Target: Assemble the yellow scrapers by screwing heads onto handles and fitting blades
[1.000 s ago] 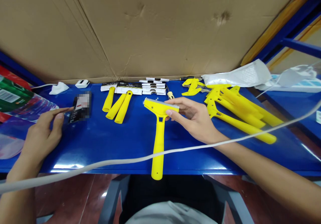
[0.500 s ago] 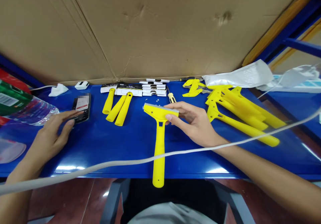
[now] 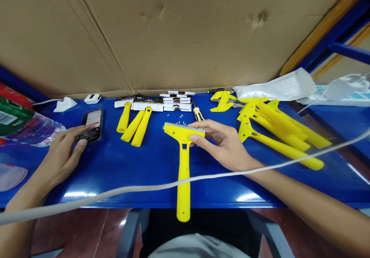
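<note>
Between the thumb and fingers of my right hand (image 3: 224,144) is the head of a yellow scraper (image 3: 184,173), its handle pointing down toward the table's front edge. A grey strip runs along the top of its head. My left hand (image 3: 65,150) reaches over a phone (image 3: 91,123) with a lit screen; its fingers are stretched out, their tips at the glass. Behind the scraper lie small screws (image 3: 180,122) and a screwdriver (image 3: 198,113) with a cream handle. More yellow scraper parts (image 3: 277,144) are heaped right of my right hand.
A white cable (image 3: 138,188) crosses in front of the table and both forearms. Small boxes (image 3: 148,103) and yellow handles (image 3: 141,127) lie at the back, before a cardboard wall (image 3: 185,34). A bottle (image 3: 29,123) lies at left; a plastic bag (image 3: 277,84) lies back right.
The view has shifted slightly. My left fingers have moved a little over the phone's screen. My right hand keeps its hold on the scraper.
</note>
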Available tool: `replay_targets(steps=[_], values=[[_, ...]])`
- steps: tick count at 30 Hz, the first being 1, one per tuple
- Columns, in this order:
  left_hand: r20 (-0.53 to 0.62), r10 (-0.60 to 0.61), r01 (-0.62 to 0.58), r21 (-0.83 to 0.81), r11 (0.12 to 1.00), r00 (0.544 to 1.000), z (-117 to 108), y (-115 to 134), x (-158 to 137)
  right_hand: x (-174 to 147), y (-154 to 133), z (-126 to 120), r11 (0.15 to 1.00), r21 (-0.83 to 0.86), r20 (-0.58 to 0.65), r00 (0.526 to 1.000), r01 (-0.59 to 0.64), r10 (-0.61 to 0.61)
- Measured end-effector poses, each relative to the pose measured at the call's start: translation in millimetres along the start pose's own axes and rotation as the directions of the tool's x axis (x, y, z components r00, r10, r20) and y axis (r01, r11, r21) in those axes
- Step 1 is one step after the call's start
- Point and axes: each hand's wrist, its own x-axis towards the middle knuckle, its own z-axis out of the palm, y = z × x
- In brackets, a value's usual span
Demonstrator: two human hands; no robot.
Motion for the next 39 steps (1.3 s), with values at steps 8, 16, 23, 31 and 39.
replay_targets(steps=[8, 16, 23, 31, 39], values=[[-0.113, -0.179, 0.186, 0.055, 0.981, 0.977, -4, 1, 0, 0, 0, 0, 0.999, -0.043, -0.008, 1.0, 0.014, -0.014], [-0.069, -0.165, 0.171, 0.11, 0.979, 0.984, -6, 0, -8, 1, 2, -1, 0.998, -0.053, -0.009, 1.0, 0.022, -0.022], [-0.106, -0.182, 0.194, 0.119, 0.974, 0.978, -9, 6, -8, 1, 2, -1, 0.998, -0.049, -0.001, 1.0, 0.031, -0.031], [-0.152, -0.147, 0.18, 0.235, 0.955, 0.977, -10, 9, -14, 1, 2, -1, 0.999, -0.006, 0.005, 0.999, 0.034, -0.034], [-0.266, -0.096, 0.184, 0.329, 0.926, 0.959, -7, 11, -18, 1, 0, -2, 0.999, -0.029, 0.007, 0.999, 0.044, -0.044]])
